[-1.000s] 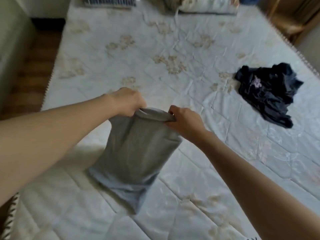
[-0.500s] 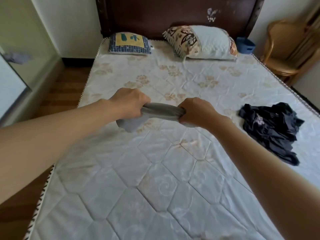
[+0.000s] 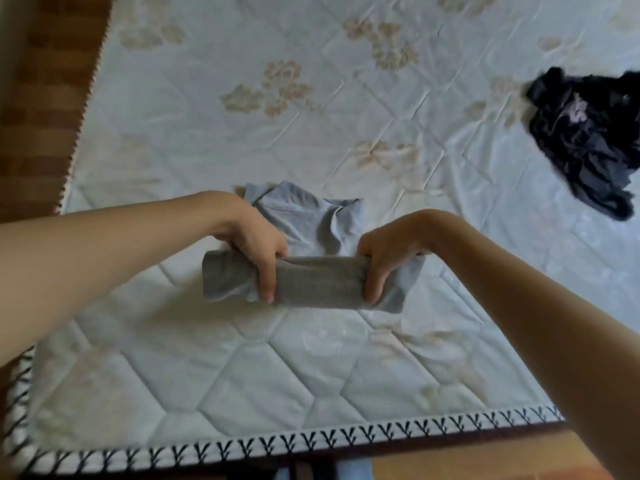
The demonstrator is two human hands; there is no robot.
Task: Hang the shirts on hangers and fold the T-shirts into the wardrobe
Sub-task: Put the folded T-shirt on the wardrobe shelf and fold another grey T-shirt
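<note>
**Both hands on the grey T-shirt**

Left hand (image 3: 254, 252) and right hand (image 3: 382, 258) each curl their fingers (image 3: 268, 285) over the folded near edge of the grey T-shirt (image 3: 320, 284), its far part crumpled on the mattress (image 3: 214, 368). Dark garment (image 3: 588, 133) lies well apart, right.

both forearms are bare to the frame edge, with no sleeves, watch or rings visible.

I am reading no text, label, brand or number; pale mark on dark clothes pile (image 3: 585, 140) is staying too blurred.
</note>
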